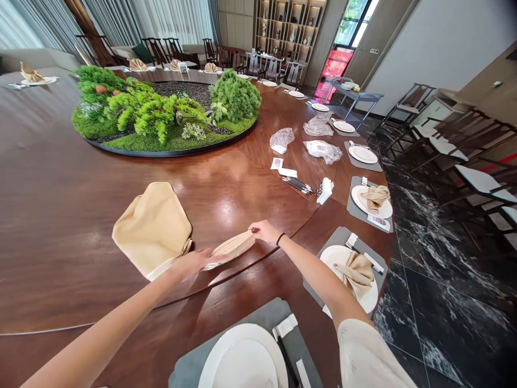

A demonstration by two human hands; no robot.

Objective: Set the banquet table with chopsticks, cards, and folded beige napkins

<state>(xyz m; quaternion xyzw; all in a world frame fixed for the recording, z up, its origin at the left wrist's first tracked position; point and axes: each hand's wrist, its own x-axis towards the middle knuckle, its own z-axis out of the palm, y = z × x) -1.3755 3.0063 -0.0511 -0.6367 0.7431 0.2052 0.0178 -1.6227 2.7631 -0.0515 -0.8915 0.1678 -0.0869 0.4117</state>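
A beige cloth napkin (232,249), folded into narrow pleats, is stretched between my hands just above or on the polished wood table. My right hand (264,231), with a dark band at the wrist, pinches its right end. At the left end, my left hand (197,262) grips the cloth with its fingers reaching along the near side; some fingertips are hidden. Left of it lies a loose stack of flat beige napkins (155,229), partly behind my left wrist. Nearest me, a white plate (244,361) sits on a grey placemat (189,372).
To the right, folded napkins stand on plates (329,258) along the table edge. Black chopsticks (298,185), a white card stand (325,191) and clear plastic bags (323,151) lie further in. A moss-and-shrub centerpiece (161,116) fills the middle. Chairs (464,140) stand beyond.
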